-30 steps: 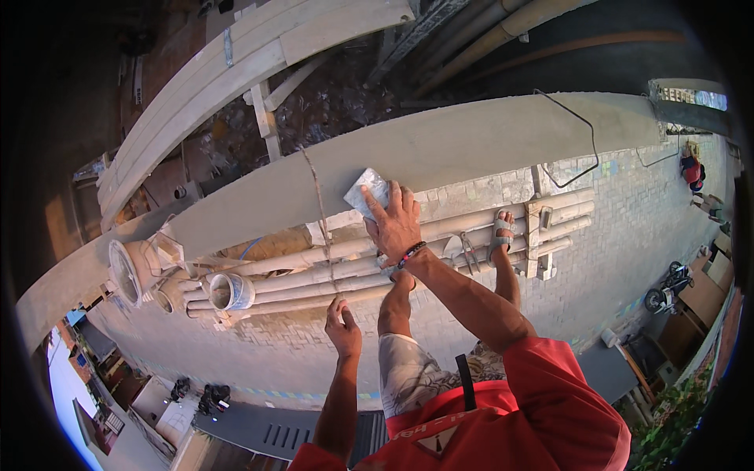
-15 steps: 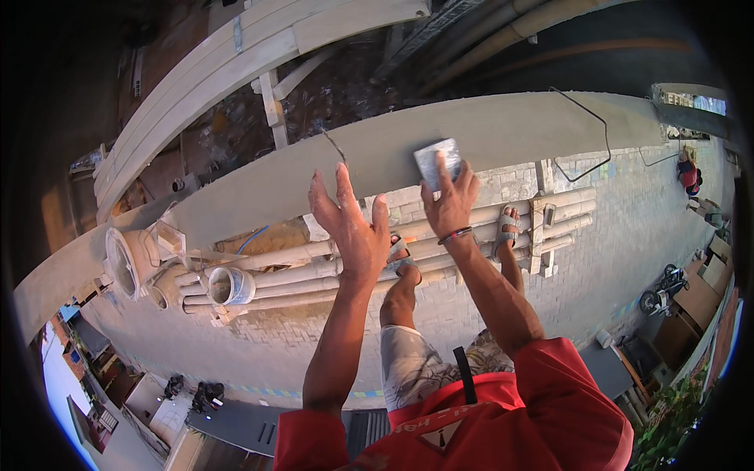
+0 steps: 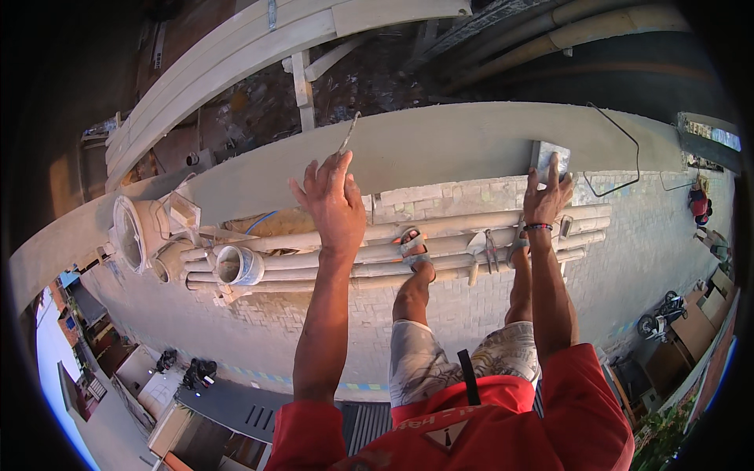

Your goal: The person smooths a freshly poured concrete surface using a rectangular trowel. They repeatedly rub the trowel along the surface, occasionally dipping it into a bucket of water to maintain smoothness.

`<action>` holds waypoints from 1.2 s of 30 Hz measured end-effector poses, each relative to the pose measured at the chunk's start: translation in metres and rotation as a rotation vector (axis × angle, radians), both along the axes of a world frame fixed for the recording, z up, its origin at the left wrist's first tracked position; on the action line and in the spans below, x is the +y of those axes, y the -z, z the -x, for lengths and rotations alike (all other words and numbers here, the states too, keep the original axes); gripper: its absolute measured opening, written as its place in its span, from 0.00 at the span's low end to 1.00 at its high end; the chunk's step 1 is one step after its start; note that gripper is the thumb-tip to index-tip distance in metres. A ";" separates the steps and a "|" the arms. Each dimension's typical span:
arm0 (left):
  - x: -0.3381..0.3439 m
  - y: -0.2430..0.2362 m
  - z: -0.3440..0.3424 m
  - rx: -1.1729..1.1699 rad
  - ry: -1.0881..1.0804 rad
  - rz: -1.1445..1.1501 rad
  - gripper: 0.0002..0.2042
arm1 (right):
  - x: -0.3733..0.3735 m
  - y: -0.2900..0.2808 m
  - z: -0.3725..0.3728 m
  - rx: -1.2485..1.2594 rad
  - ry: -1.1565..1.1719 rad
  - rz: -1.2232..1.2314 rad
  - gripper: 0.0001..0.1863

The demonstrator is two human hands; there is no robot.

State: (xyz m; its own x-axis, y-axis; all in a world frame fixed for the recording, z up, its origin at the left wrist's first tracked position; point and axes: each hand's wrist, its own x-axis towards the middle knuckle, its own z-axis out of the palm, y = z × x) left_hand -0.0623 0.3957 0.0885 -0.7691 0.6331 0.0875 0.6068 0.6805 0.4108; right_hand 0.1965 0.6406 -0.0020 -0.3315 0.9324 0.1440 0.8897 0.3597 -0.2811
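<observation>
My right hand [image 3: 546, 198] grips a flat rectangular grey block [image 3: 549, 157], its face against the smooth grey plaster of a long beam [image 3: 448, 137]. Fingers and thumb hold its near edge. My left hand [image 3: 334, 202] is raised at the beam's near side, fingers loosely bent and apart, holding nothing that I can see. Just beyond its fingertips a short thin rod [image 3: 350, 132] sticks out of the beam; whether they touch it I cannot tell. A bent wire loop [image 3: 638, 149] projects from the beam right of the block.
My sandalled feet stand on bamboo poles [image 3: 369, 255] high above a paved lane [image 3: 330, 337]. A trowel [image 3: 476, 250] and pliers-like tool [image 3: 491, 250] lie between my feet. At left hang a white bucket [image 3: 238, 267] and a larger pail [image 3: 129, 235]. Timber boards [image 3: 212, 74] run beyond the beam.
My right hand has slid the block to the right along the beam. My left hand's fingers have drawn closer together near the rod. The view has shifted, showing the trowel between my feet.
</observation>
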 end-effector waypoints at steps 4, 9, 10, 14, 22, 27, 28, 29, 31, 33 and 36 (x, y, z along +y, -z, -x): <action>-0.022 -0.001 0.012 -0.046 -0.062 -0.003 0.21 | -0.123 -0.006 0.084 0.192 -0.363 0.180 0.40; -0.017 -0.002 0.016 -0.103 -0.032 -0.001 0.20 | -0.190 -0.015 0.166 0.207 -0.495 0.337 0.37; -0.018 -0.004 0.017 -0.112 -0.037 0.013 0.19 | -0.192 -0.016 0.163 0.178 -0.591 0.314 0.38; -0.031 0.000 0.020 -0.156 -0.074 0.017 0.19 | -0.153 -0.017 0.102 0.081 -0.657 0.229 0.38; -0.019 -0.006 0.018 -0.211 -0.047 -0.036 0.20 | -0.174 -0.016 0.133 0.179 -0.502 0.269 0.37; -0.014 -0.011 0.022 -0.237 -0.041 -0.029 0.20 | -0.174 -0.006 0.155 0.158 -0.748 0.215 0.34; -0.015 -0.012 0.022 -0.224 -0.042 -0.033 0.21 | -0.162 -0.009 0.147 0.150 -0.764 0.215 0.34; -0.020 -0.012 0.022 -0.223 -0.058 -0.035 0.21 | -0.142 -0.015 0.132 0.133 -0.690 0.238 0.34; -0.028 -0.010 0.023 -0.222 -0.088 -0.044 0.22 | -0.091 -0.020 0.082 0.093 -0.508 0.174 0.38; -0.027 -0.013 0.021 -0.225 -0.105 -0.016 0.22 | -0.032 -0.016 0.021 0.042 -0.294 0.079 0.34; -0.022 -0.011 0.019 -0.253 -0.106 -0.027 0.22 | 0.040 -0.002 -0.061 -0.052 0.059 0.025 0.32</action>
State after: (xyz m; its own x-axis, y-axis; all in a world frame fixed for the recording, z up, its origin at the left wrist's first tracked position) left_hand -0.0815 0.3740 0.0996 -0.8307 0.5478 -0.0996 0.4086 0.7213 0.5593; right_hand 0.2576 0.6810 -0.0001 -0.2820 0.9537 0.1043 0.9228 0.2993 -0.2424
